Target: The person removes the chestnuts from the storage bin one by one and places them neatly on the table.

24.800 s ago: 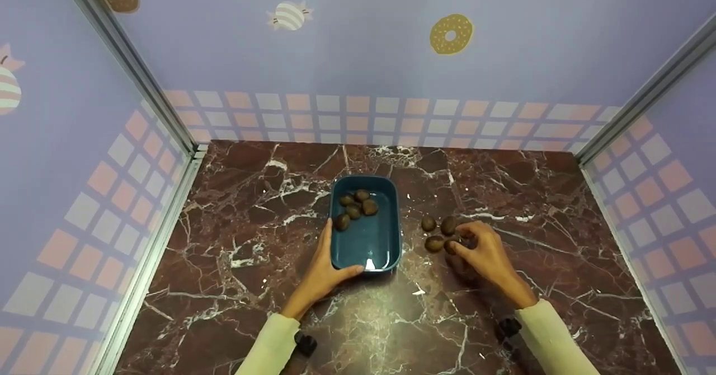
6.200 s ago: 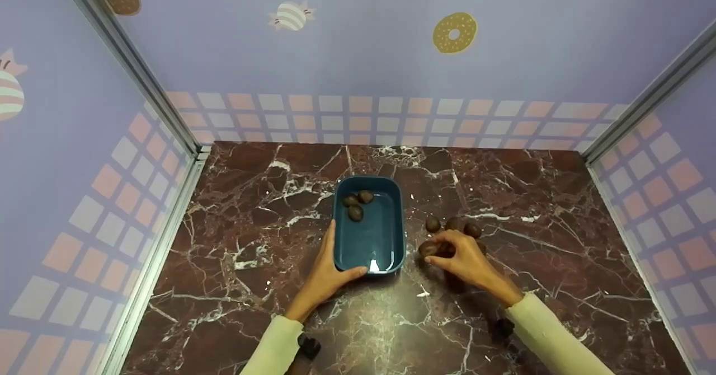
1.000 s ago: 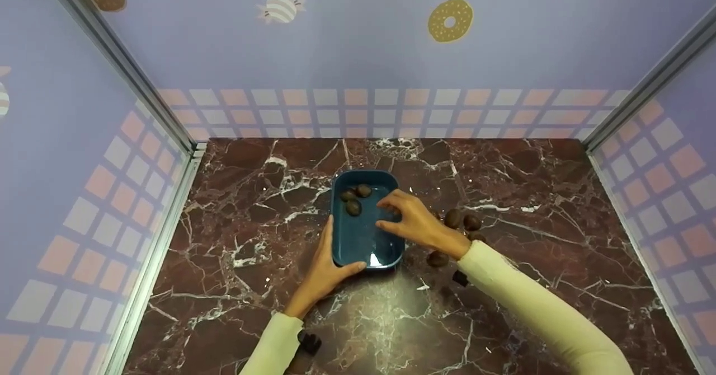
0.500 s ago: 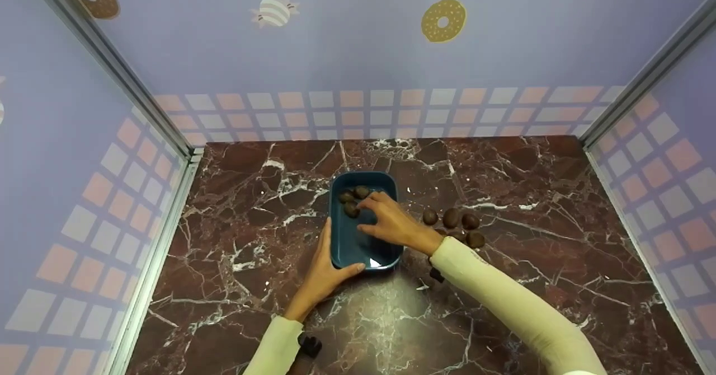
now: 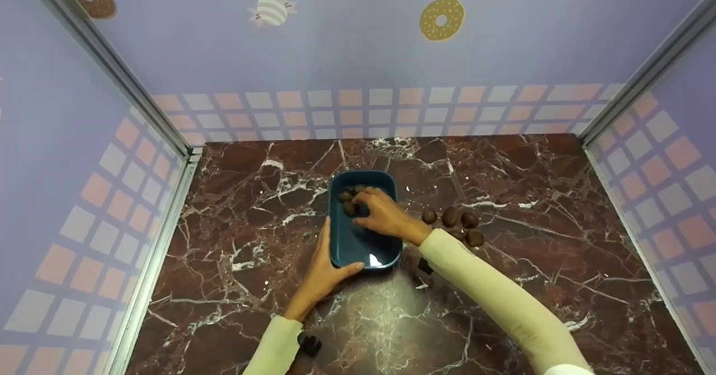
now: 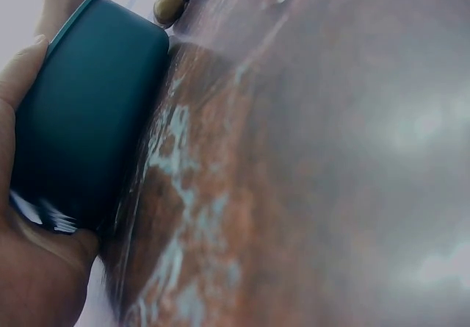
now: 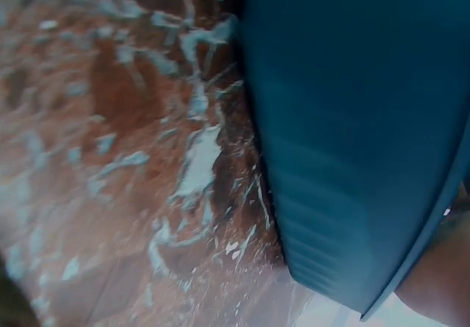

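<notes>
A teal rectangular dish (image 5: 366, 243) stands on the marble-patterned table. My left hand (image 5: 326, 268) holds its near left corner, fingers along the left wall and thumb on the near rim. In the left wrist view that hand (image 6: 37, 268) wraps round the dish (image 6: 88, 106). Three smooth brown nuts (image 5: 345, 196), their kind unclear, lie in the dish's far left part. My right hand (image 5: 383, 214) reaches into the dish over its right rim. Its fingers and thumb are bent beside the nearest nut (image 5: 351, 209); whether they pinch it is hidden. In the right wrist view the dish wall (image 7: 352, 143) fills the right side.
Right of the dish, several more brown nuts (image 5: 469, 219) lie grouped on the table (image 5: 531, 196). My right forearm, in a pale sleeve (image 5: 481, 277), passes just in front of them and covers part of the group. Patterned wall panels (image 5: 358, 45) enclose the back and sides.
Over the longer span, nuts in the dish went from several to three, and the group on the table grew. In the last second my right hand moved left to the nuts inside; the left stayed.
</notes>
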Demonstrator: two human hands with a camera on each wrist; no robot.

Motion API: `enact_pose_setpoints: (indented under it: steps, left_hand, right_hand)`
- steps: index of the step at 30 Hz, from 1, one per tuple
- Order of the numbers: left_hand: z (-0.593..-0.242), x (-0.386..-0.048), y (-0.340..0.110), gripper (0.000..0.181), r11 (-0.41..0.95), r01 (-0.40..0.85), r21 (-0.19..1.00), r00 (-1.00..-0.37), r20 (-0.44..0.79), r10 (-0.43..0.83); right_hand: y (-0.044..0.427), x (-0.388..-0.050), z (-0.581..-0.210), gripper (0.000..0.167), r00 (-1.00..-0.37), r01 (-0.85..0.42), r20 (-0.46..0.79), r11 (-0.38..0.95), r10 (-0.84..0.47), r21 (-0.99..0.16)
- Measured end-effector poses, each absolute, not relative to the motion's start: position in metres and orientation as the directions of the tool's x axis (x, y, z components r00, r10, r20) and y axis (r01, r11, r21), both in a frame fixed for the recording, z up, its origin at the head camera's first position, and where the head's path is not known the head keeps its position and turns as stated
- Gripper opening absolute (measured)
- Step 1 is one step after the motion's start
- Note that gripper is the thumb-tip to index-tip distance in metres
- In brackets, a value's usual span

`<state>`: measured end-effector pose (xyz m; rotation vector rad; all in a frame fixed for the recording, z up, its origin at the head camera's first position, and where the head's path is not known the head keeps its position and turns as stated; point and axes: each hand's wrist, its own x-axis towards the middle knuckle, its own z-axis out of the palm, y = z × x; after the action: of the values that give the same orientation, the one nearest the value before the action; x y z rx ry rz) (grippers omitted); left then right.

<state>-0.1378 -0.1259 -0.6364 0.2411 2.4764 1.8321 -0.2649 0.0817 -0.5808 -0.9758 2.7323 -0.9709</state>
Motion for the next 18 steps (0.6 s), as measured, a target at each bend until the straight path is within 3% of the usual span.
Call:
enact_pose_setpoints:
  steps: [18]
  left_hand:
    - [-0.634, -0.137, -0.127, 0.134, 0.304, 0.112, 0.946, -0.984, 0.063, 0.167]
  right_hand:
    - [0.068, -0.304, -0.648, 0.034, -0.759, -0.588, 0.211, 0.51, -0.616, -0.627]
